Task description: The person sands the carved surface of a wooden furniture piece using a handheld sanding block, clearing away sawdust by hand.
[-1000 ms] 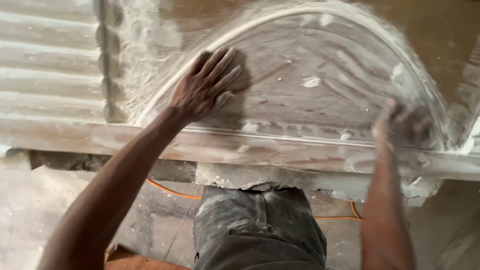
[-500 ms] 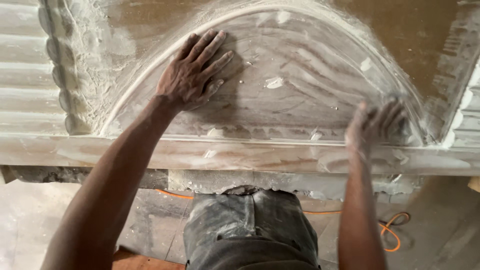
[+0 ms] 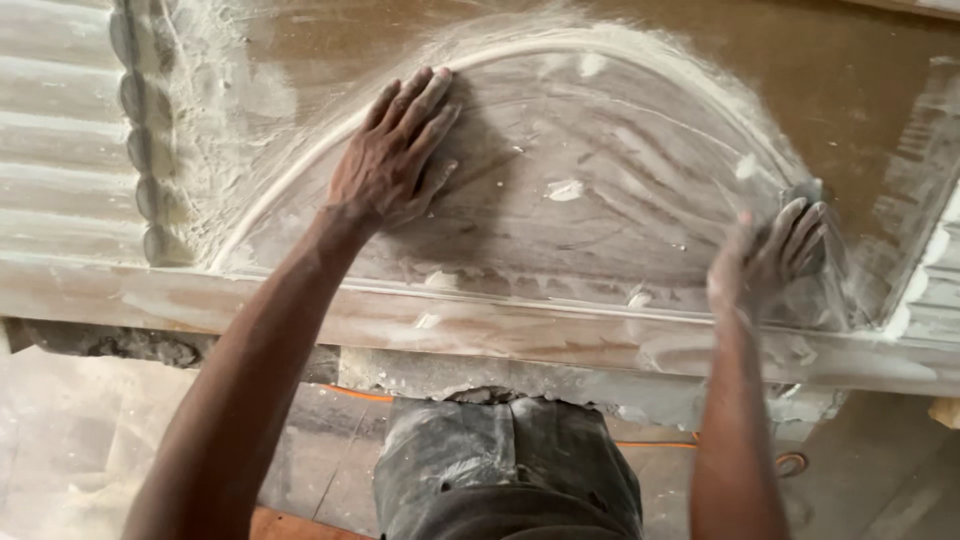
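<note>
A dusty carved wooden panel (image 3: 600, 330) lies in front of me, with a recessed half-round field (image 3: 600, 200) framed by a raised arch moulding. My left hand (image 3: 395, 160) lies flat on the left part of that field, fingers spread and holding nothing. My right hand (image 3: 770, 255), coated in pale dust, presses down in the field's lower right corner. Under its fingers is a small grey sheet that looks like sandpaper (image 3: 828, 255), mostly hidden by the hand.
Fluted ribs and a beaded strip (image 3: 135, 150) run down the panel's left side, and more ribs (image 3: 935, 290) show at the right. White dust lies thick along the arch. Below the panel are my dusty trousers (image 3: 505, 470), an orange cable (image 3: 660, 445) and the floor.
My right hand has slid a little outward into the field's lower right corner. The left hand stays flat in the same spot. My view has moved closer to the panel.
</note>
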